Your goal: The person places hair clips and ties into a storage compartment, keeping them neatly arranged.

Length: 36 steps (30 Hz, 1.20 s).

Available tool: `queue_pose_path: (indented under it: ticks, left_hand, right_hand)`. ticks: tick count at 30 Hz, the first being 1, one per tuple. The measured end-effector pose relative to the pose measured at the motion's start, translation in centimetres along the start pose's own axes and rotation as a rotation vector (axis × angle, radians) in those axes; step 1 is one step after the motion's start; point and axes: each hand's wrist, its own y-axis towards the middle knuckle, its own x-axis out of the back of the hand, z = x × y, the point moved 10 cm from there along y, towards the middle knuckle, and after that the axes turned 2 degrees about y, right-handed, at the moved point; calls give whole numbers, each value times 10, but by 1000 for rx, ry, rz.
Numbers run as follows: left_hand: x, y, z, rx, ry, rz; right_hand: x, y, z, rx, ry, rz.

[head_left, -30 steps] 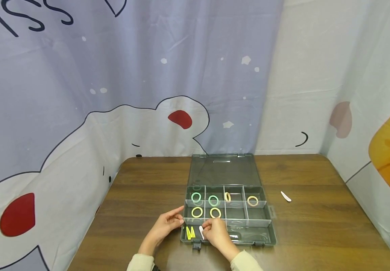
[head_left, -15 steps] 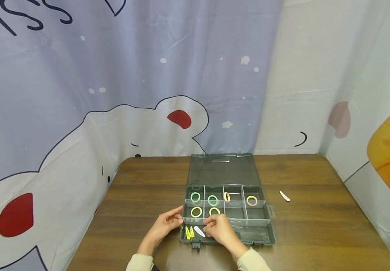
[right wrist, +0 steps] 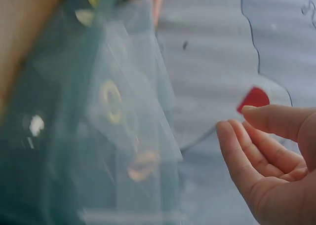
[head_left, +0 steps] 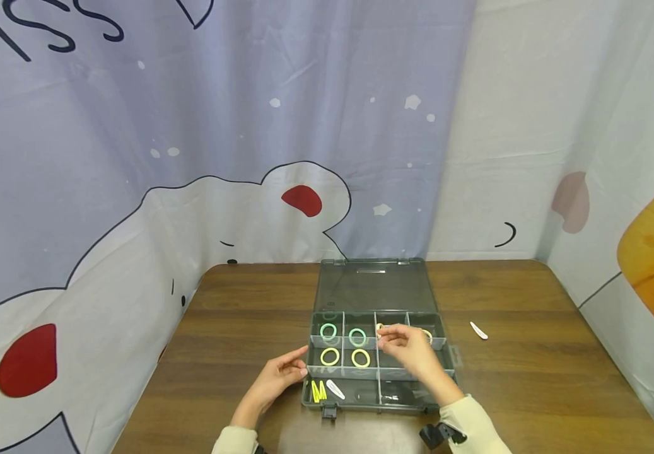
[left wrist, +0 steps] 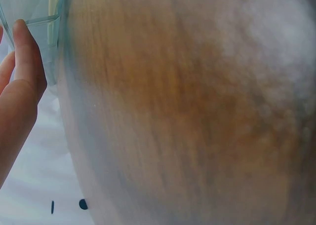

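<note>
A dark see-through compartment box (head_left: 355,405) lies with its lid raised at the back. My left hand (head_left: 274,378) touches the box's left side with its fingertips; the left wrist view shows a finger (left wrist: 27,52) against the wall. My right hand (head_left: 412,353) hovers over the right-hand compartments, its fingers loosely bent and holding nothing, as the right wrist view (right wrist: 276,161) also shows. A white hair clip (head_left: 335,389) lies beside yellow hair clips (head_left: 318,391) in the front left compartment. Green rings (head_left: 328,331) and yellow rings (head_left: 329,357) lie in the left compartments.
Pale orange rings (head_left: 427,336) in the back right compartments are partly hidden by my right hand. Another white hair clip (head_left: 478,330) lies on the wooden table (head_left: 519,378) right of the box. The raised lid (head_left: 374,287) stands near a printed curtain (head_left: 258,221).
My right hand has let go of the white hair clip in the front left compartment, then moved up and to the right over the box. The left hand has stayed put.
</note>
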Motion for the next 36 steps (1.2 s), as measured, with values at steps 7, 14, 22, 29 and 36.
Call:
queue_pose_path:
  ticks: [7, 14, 22, 29, 36]
  left_hand:
    - [0, 0, 1, -3, -3, 4]
    - [0, 0, 1, -18, -2, 7]
    - [1, -1, 1, -15, -7, 2]
    - [0, -1, 1, 0, -9, 3]
    - [0, 0, -1, 4, -14, -5]
  right_hand:
    - [60, 8, -5, 38, -27, -103]
    - [118, 5, -19, 17, -70, -179]
    - [169, 1, -44, -5, -196, -244]
    - [197, -2, -84, -58, -144, -241]
    - [209, 0, -118, -145, -121, -215]
